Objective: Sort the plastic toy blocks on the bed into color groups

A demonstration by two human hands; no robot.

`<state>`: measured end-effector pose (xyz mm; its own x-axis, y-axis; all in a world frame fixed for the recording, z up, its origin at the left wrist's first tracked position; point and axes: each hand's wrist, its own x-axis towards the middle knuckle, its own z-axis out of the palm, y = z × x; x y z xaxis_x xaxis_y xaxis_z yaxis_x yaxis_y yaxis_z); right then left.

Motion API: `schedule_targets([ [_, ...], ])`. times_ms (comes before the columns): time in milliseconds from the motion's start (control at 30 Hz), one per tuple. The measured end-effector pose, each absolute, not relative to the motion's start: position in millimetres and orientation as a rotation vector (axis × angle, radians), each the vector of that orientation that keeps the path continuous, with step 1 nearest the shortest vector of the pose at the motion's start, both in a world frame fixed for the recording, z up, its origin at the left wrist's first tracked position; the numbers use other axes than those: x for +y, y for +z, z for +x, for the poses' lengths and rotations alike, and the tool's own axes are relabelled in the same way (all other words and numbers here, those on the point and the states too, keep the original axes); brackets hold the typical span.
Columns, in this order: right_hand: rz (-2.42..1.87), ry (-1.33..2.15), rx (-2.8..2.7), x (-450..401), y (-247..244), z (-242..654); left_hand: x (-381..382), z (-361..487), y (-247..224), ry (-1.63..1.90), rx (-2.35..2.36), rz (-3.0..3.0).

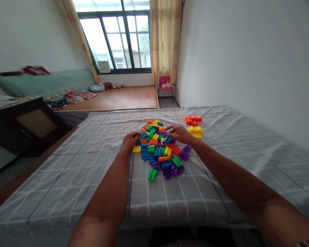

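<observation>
A heap of small plastic blocks (151, 149), each like short tubes joined side by side, lies on the checked cloth in blue, green, purple, orange and yellow. My left hand (130, 140) is at the heap's left edge, fingers curled together against the blue blocks; whether it grips one is hidden. Over the upper right of the heap reaches my right hand (179, 133), fingers apart and bent downward near purple and blue blocks. Beyond that hand, a group of orange blocks (192, 120) sits behind a group of yellow blocks (195, 131).
The grey checked cloth (98, 171) covers the surface under the blocks. A white wall (247, 61) runs along the right. Farther back are a low wooden bed platform (128, 97), a pink chair (165, 83) and a window. A dark cabinet (28, 127) stands left.
</observation>
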<state>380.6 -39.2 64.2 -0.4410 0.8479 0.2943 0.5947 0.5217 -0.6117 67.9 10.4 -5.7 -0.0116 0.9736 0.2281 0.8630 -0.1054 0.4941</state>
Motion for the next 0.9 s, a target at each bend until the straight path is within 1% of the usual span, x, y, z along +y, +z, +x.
schedule_targets([
  [133, -0.899, 0.638, -2.547, -53, 67, 387, 11, 68, -5, 0.775, 1.961, 2.051],
  [200, -0.773, 0.609, -2.725, -62, 63, 385, 11, 68, -5, 0.773, 1.962, 2.048],
  [300, -0.765, 0.448, -2.81, -71, 58, 379, 11, 67, -6, 0.774, 1.962, 2.059],
  [400, -0.822, 0.469, -2.762, -66, 64, 384, 11, 65, -7, 0.789, 1.951, 2.072],
  [500, -1.003, 0.595, -2.485, -43, 75, 416, 11, 64, -8, 0.791, 1.939, 2.068],
  [600, -1.272, 0.585, -2.028, -12, 72, 474, 11, 64, -7, 0.785, 1.939, 2.07],
  [733, -1.786, 0.345, -1.552, 14, 33, 554, 11, 65, -5, 0.743, 1.956, 2.064],
  [833, -2.116, 0.242, -1.473, 17, 2, 587, 12, 65, -4, 0.711, 1.961, 2.066],
  [900, -2.187, 0.231, -1.511, 16, -9, 595, 13, 64, -4, 0.716, 1.961, 2.07],
])
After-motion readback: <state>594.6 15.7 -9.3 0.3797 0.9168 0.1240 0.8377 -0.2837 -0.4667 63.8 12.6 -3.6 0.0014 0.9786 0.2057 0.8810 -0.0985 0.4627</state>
